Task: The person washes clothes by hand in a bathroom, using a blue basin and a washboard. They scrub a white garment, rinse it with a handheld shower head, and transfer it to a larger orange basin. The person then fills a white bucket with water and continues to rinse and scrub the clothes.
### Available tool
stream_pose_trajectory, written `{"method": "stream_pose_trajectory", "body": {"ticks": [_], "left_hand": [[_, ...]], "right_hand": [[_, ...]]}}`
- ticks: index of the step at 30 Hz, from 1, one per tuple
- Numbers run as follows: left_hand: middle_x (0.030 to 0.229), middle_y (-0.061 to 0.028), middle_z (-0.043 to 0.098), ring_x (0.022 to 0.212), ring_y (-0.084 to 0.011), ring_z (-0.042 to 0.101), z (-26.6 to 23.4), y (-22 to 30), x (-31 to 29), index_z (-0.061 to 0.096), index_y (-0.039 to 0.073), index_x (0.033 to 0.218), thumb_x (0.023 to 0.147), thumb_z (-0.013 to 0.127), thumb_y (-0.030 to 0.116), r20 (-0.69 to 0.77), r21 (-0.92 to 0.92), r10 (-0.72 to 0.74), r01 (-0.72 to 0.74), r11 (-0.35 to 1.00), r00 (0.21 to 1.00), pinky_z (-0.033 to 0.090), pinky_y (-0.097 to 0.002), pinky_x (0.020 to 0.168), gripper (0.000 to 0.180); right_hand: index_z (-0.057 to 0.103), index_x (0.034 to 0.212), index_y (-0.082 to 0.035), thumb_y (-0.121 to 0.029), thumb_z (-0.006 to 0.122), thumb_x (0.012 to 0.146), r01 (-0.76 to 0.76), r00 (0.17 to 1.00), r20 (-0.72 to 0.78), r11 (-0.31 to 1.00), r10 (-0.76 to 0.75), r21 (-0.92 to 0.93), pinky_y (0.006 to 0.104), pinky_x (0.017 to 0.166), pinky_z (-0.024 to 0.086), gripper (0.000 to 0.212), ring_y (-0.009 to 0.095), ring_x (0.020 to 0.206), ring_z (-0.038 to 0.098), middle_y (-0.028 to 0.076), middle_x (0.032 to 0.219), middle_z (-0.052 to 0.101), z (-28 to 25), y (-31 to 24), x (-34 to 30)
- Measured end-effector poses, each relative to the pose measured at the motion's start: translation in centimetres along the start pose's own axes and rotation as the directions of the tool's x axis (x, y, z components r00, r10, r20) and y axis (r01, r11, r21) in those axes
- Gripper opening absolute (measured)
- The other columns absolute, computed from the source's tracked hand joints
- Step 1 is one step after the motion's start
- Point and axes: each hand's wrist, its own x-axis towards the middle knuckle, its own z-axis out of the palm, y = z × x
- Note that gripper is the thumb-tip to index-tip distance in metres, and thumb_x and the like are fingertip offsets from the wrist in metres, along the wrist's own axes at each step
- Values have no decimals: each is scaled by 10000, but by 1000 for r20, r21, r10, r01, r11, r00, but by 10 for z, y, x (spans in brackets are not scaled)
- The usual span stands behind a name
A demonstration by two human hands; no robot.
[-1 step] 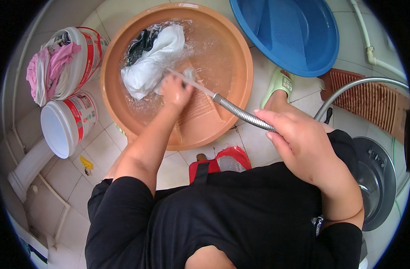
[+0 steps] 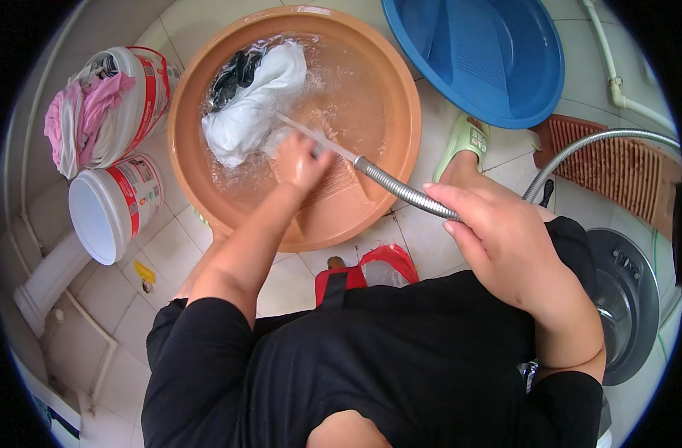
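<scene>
White cloth (image 2: 240,127) in orange basin (image 2: 408,112), running metal hose (image 2: 400,187) nearby

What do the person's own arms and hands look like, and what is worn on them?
The left sleeve and right sleeve are plain black and short. The left forearm and right forearm are bare. The right hand wears no glove, with a small mark near the wrist. The left hand is ungloved too, but blurred.
</scene>
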Motion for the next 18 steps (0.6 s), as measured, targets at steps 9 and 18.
{"method": "stream_pose_trajectory", "body": {"ticks": [9,18], "left_hand": [[855,-111,572,824,-310,511,6,-6,-4,591,58,815,702,638,261,-99,41,98,-94,995,990,358,-482,791,236],[802,-115,520,810,-317,480,-18,40,-43,552,87,681,642,651,261,15,-77,240,-238,968,971,364,-435,743,203]], "right_hand": [[530,1070,-9,43,570,711,-60,996,62,998,59,25,352,669,437,365,305,791,549,137,883,547,-1,0,0],[541,1077,-51,-77,559,769,23,999,-32,1000,-24,-8,372,603,447,310,292,702,561,110,757,561,-3,4,-1]]}}
